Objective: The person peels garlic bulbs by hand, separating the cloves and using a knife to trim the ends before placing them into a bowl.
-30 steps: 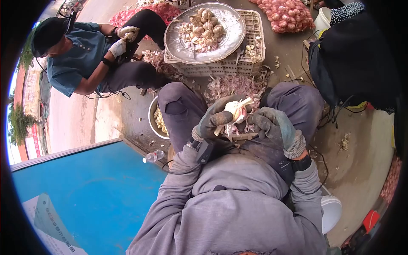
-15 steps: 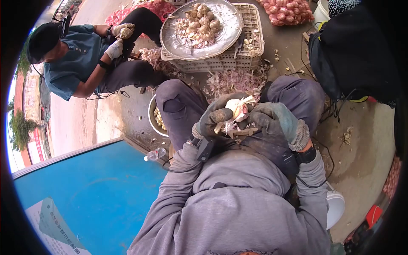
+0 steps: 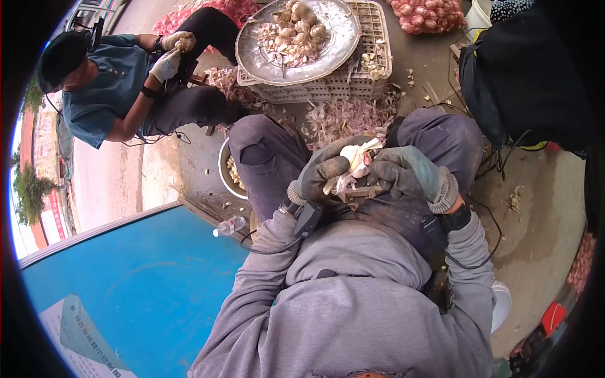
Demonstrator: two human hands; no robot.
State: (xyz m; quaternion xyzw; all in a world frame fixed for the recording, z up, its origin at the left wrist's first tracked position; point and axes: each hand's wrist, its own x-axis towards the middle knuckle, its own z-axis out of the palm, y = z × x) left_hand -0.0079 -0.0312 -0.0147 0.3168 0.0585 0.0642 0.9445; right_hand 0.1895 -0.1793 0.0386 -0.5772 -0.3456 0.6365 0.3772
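Note:
A partly peeled garlic bulb [image 3: 359, 159], with loose papery skin and a pale stalk, is held over my lap. Wrapped round its left side is my left hand [image 3: 320, 171] in a dirty grey work glove, thumb pressed on the bulb. My right hand [image 3: 406, 173], in a grey-green glove, has its fingers curled and pinched against the bulb's right edge; its fingertips are partly hidden. Beyond my knees, a round metal tray [image 3: 255, 53] with whole bulbs and loose cloves rests on an upturned plastic crate [image 3: 315, 94]. Garlic skins [image 3: 350, 123] lie heaped before the crate.
A co-worker [image 3: 110, 88] sits at the left, gloved hands around a bulb. A bowl of peeled cloves [image 3: 222, 169] stands by my left knee, near a plastic bottle [image 3: 230, 225] and blue board [image 3: 145, 277]. Net sacks of garlic [image 3: 428, 16] lie at the back.
My hands and the garlic bulb have shifted very slightly, with both hands still on it. The co-worker's hands have moved a little to the left.

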